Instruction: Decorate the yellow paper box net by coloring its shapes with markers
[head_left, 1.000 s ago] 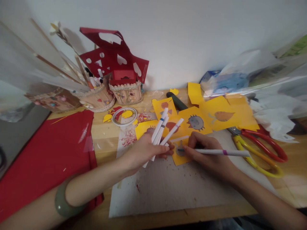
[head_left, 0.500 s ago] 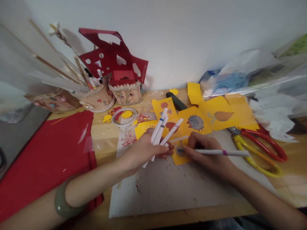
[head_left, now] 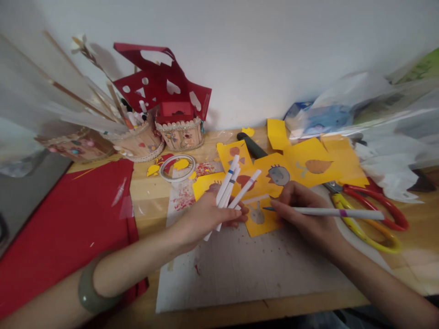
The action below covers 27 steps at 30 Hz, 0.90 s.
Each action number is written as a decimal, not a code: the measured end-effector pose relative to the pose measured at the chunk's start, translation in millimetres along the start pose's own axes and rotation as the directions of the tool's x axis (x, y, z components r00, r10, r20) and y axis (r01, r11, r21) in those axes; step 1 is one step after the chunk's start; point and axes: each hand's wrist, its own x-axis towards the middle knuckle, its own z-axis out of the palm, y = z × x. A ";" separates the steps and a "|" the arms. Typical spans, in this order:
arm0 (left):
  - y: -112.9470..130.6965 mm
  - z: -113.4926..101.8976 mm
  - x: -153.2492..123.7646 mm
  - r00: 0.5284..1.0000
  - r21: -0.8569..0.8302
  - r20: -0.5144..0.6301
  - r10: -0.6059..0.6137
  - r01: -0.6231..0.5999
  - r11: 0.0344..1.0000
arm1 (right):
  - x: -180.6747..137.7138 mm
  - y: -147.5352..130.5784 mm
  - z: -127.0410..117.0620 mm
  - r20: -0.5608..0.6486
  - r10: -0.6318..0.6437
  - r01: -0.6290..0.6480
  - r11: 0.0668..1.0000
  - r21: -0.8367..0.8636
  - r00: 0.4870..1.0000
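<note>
Several white markers (head_left: 224,192) with coloured bands are clasped in my left hand (head_left: 206,217), whose fingertips reach the left edge of a small yellow card (head_left: 262,228). A grey rabbit-like drawing (head_left: 257,214) is on that card. My right hand (head_left: 305,212) grips another white marker (head_left: 343,213) with a purple band, its dark tip pointing left, just right of the drawing. Whether the tip touches the card I cannot tell. Behind lie yellow cards with a round grey figure (head_left: 279,175) and an orange-brown leaf-like shape (head_left: 318,166).
Scissors (head_left: 368,219) with red and yellow handles lie at the right. A tape roll (head_left: 177,167) and red sheets (head_left: 68,228) are to the left. Decorated wooden baskets (head_left: 180,135) stand against the wall. Crumpled plastic (head_left: 384,160) sits at the right; a grey board (head_left: 247,274) is underneath.
My right hand has shifted right and slightly up with its marker, so the marker's tip and more of the rabbit-like drawing now show. My left hand has stayed put with the markers.
</note>
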 end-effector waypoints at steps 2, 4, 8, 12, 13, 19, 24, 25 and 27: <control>-0.5 -0.5 0.1 1.000 0.000 0.003 0.007 -0.007 1.000 | -0.4 0.6 -0.8 0.040 -0.024 0.027 0.998 -0.064 0.999; -0.3 -0.7 -0.1 1.000 0.001 0.003 0.005 -0.005 1.000 | -0.6 1.0 -1.3 0.065 -0.055 0.065 0.987 -0.149 0.996; 1.6 0.1 -0.9 1.000 0.005 -0.015 -0.003 0.003 1.000 | -1.2 1.9 -1.5 0.110 -0.099 0.124 0.958 -0.257 0.989; 1.6 0.5 -1.0 1.000 0.008 -0.002 0.009 -0.009 1.000 | -1.9 2.9 -1.1 0.124 -0.109 0.141 0.947 -0.288 0.986; 1.1 0.4 -0.9 1.000 0.006 0.003 0.014 -0.014 1.000 | -1.9 2.9 -0.8 0.126 -0.113 0.145 0.947 -0.287 0.986; -1.9 -1.8 0.2 0.999 0.007 0.031 0.032 -0.033 0.999 | -1.7 1.4 0.4 0.140 -0.131 0.165 0.949 -0.269 0.981; -1.9 -1.5 0.7 0.999 0.017 0.031 0.043 -0.043 0.999 | -1.4 0.3 1.2 0.135 -0.133 0.165 0.951 -0.263 0.982; -1.7 -1.2 0.6 0.999 0.018 0.029 0.043 -0.044 0.999 | -1.2 0.0 1.5 0.132 -0.133 0.165 0.950 -0.264 0.982; -1.3 -0.6 0.0 0.999 0.020 0.025 0.039 -0.040 0.999 | -0.9 -0.5 1.9 0.132 -0.133 0.164 0.950 -0.267 0.982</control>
